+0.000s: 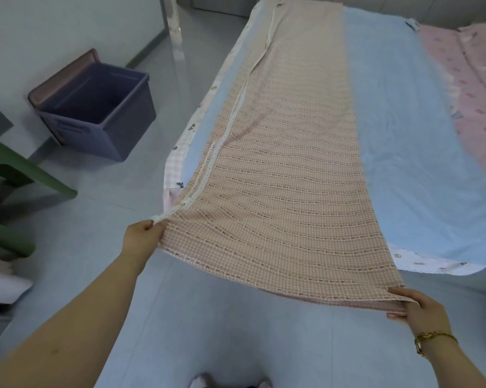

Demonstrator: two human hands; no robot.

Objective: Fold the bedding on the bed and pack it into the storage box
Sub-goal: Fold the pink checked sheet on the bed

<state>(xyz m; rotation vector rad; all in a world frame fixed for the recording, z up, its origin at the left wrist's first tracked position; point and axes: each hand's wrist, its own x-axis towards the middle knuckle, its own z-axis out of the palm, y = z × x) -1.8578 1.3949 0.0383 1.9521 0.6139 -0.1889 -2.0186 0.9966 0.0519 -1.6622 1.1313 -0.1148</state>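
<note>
Standing at the foot of the bed (177, 163), holding up the near end of a long pink-and-beige checked cotton sheet (286, 177) that lies doubled lengthwise into a strip. Pinching its white-trimmed corner with the left hand (141, 233), fingers curled round the edge, out past the bed's foot on its left side. Clamping the other near corner with the right hand (420, 309), thumb on top and fingers beneath, off the bed's foot to the right, with a gold chain bracelet (434, 338) on that wrist. Keeping the near end taut and lifted clear of the bed, the rest running flat toward the bed's head over a pale blue quilted blanket (398, 135), beside a pink printed sheet (474, 93) on the bed's far right.

Reads as mid-fold, packing not yet begun. Next, probably carrying both corners toward the bed's head to halve the length, matching edges. Left of the bed, well apart on the floor: an open dark blue plastic storage box (102, 107).
</note>
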